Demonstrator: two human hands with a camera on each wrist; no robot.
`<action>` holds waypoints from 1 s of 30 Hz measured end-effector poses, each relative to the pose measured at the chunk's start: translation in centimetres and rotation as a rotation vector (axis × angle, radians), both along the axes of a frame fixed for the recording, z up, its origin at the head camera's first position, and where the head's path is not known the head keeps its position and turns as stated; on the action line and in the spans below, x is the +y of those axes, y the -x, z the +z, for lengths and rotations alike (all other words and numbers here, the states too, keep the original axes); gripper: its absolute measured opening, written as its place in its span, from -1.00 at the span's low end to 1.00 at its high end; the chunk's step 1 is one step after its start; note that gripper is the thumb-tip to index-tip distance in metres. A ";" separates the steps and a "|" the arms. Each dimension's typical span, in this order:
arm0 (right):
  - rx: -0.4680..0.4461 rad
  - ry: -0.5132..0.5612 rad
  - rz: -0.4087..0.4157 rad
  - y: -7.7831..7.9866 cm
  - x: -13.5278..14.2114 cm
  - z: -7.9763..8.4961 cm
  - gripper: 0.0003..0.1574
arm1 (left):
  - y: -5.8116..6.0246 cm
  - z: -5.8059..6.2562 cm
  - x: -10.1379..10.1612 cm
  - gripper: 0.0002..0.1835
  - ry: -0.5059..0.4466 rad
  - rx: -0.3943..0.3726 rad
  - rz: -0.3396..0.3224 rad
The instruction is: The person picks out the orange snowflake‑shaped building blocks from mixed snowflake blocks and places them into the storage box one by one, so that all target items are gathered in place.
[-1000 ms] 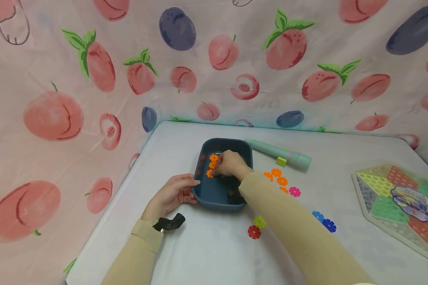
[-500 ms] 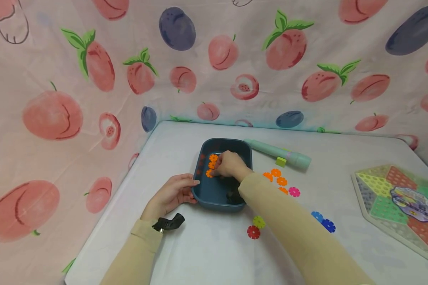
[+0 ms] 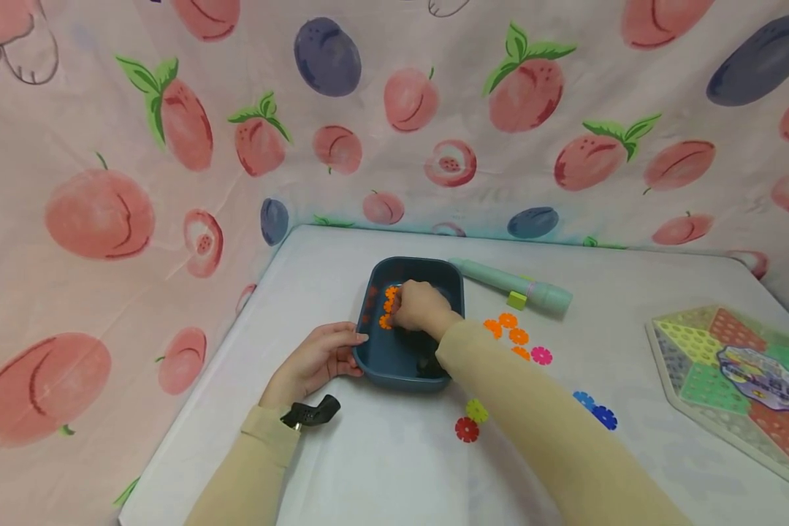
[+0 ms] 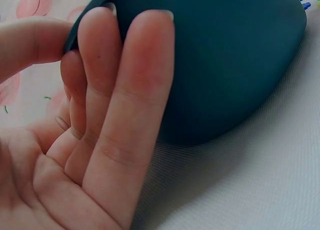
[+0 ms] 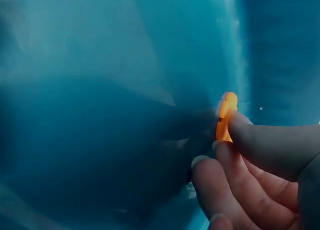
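Two beige sleeves reach in from the near edge, the left sleeve (image 3: 242, 467) angled right and the right sleeve (image 3: 539, 424) slanting far and left. Between them lie a red disc (image 3: 467, 429) and, touching it, a yellow-green disc (image 3: 476, 410); two blue discs (image 3: 605, 418) sit right of the right sleeve. The left hand (image 3: 322, 358) grips the left wall of the dark blue bin (image 3: 401, 381), thumb at the rim and fingers against the outside. Right of the bin are a pink disc (image 3: 541, 356) and loose orange discs (image 3: 518, 336). Inside the bin, the right hand (image 3: 421, 305) bends downward, its thumb and fingertips pinching an orange piece (image 5: 227, 117) seen edge-on, beside a column of orange discs (image 3: 391, 294) toward the left wall. A pale green tube (image 3: 549, 295) lies far right of the bin, before the fruit-printed cloth (image 3: 447, 80).
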State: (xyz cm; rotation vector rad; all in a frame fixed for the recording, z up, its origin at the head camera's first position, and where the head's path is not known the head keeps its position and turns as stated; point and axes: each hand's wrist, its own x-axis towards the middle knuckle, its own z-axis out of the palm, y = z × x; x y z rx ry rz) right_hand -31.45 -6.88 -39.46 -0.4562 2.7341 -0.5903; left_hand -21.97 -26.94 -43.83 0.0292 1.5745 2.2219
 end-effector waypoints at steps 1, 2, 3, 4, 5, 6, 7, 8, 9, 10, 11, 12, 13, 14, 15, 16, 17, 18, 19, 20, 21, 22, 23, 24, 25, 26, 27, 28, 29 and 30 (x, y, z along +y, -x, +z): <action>0.012 -0.015 0.006 -0.1 -0.1 0.1 -0.69 | 0.0 0.0 0.0 -0.96 0.001 0.000 0.001; 0.025 -0.024 0.011 -0.2 -0.2 0.2 -0.69 | 0.0 0.0 0.0 -0.96 -0.001 0.001 -0.001; 0.041 -0.027 0.020 -0.2 -0.3 0.3 -0.68 | 0.0 -0.1 0.0 -0.96 -0.001 0.002 -0.005; 0.057 -0.027 0.029 -0.3 -0.3 0.4 -0.68 | 0.0 -0.1 0.1 -0.96 -0.002 0.003 -0.006; 0.070 -0.022 0.038 -0.3 -0.4 0.6 -0.68 | 0.0 -0.1 0.1 -0.96 -0.003 0.003 -0.008; 0.082 -0.013 0.046 -0.4 -0.5 0.8 -0.69 | 0.0 -0.1 0.1 -0.96 -0.002 0.005 -0.011; 0.091 -0.001 0.053 -0.5 -0.5 1.1 -0.70 | 0.0 -0.1 0.1 -0.96 -0.003 0.005 -0.012; 0.102 0.011 0.062 -0.6 -0.5 1.4 -0.71 | 0.0 -0.1 0.1 -0.96 -0.004 0.004 -0.012; 0.111 0.020 0.070 -0.6 -0.5 1.8 -0.71 | 0.0 -0.1 0.1 -0.96 -0.004 0.004 -0.012; 0.118 0.031 0.077 -0.7 -0.5 2.1 -0.72 | 0.0 -0.1 0.1 -0.96 -0.002 0.001 -0.009; 0.123 0.044 0.081 -0.8 -0.5 2.5 -0.71 | 0.0 0.0 0.1 -0.96 -0.002 0.000 -0.007; 0.127 0.055 0.085 -0.9 -0.4 2.9 -0.70 | 0.0 0.0 0.1 -0.96 -0.001 -0.002 -0.005; 0.131 0.066 0.086 -1.1 -0.3 3.2 -0.68 | 0.0 0.0 0.1 -0.96 0.000 -0.003 -0.004; 0.136 0.076 0.085 -1.2 -0.1 3.5 -0.67 | 0.0 0.0 0.1 -0.96 0.001 -0.002 -0.002; 0.141 0.085 0.083 -1.2 0.1 3.7 -0.66 | 0.0 0.0 0.1 -0.96 0.003 -0.001 -0.002; 0.144 0.097 0.083 -1.3 0.4 3.9 -0.65 | 0.0 0.0 0.1 -0.96 0.005 -0.001 -0.001; 0.144 0.111 0.081 -1.4 0.7 4.0 -0.64 | 0.0 0.0 0.1 -0.96 0.006 -0.002 0.000; 0.146 0.125 0.082 -1.4 1.1 4.1 -0.63 | 0.0 0.0 0.1 -0.95 0.008 -0.003 0.001; 0.145 0.141 0.087 -1.5 1.5 4.1 -0.62 | 0.0 0.0 0.0 -0.95 0.009 -0.002 0.000; 0.143 0.159 0.092 -1.5 1.9 4.0 -0.62 | 0.0 0.0 0.0 -0.94 0.011 -0.003 0.000; 0.140 0.177 0.098 -1.6 2.4 4.0 -0.61 | -0.1 0.0 0.0 -0.94 0.012 -0.005 0.001; 0.136 0.197 0.106 -1.6 2.8 4.0 -0.61 | -0.1 0.0 0.0 -0.94 0.011 -0.006 0.002; 0.136 0.213 0.111 -1.7 3.3 4.0 -0.60 | -0.1 0.0 0.0 -0.94 0.012 -0.005 0.003; 0.136 0.230 0.117 -1.7 3.9 4.1 -0.60 | -0.1 -0.1 0.0 -0.94 0.012 -0.004 0.003; 0.134 0.246 0.120 -1.8 4.4 4.2 -0.60 | -0.1 0.0 0.0 -0.94 0.011 -0.001 0.003; 0.131 0.261 0.119 -1.9 4.9 4.4 -0.59 | -0.1 0.0 0.0 -0.95 0.011 -0.001 0.006; 0.123 0.276 0.118 -1.9 5.4 4.6 -0.58 | -0.1 0.0 0.1 -0.95 0.010 0.001 0.007; 0.120 0.284 0.109 -2.0 6.0 4.8 -0.58 | -0.1 0.0 0.0 -0.95 0.010 0.002 0.008; 0.118 0.292 0.097 -2.0 6.5 4.9 -0.58 | -0.1 0.0 0.0 -0.95 0.011 0.003 0.008; 0.113 0.302 0.085 -2.1 7.0 5.1 -0.58 | -0.1 0.0 0.0 -0.95 0.012 0.003 0.008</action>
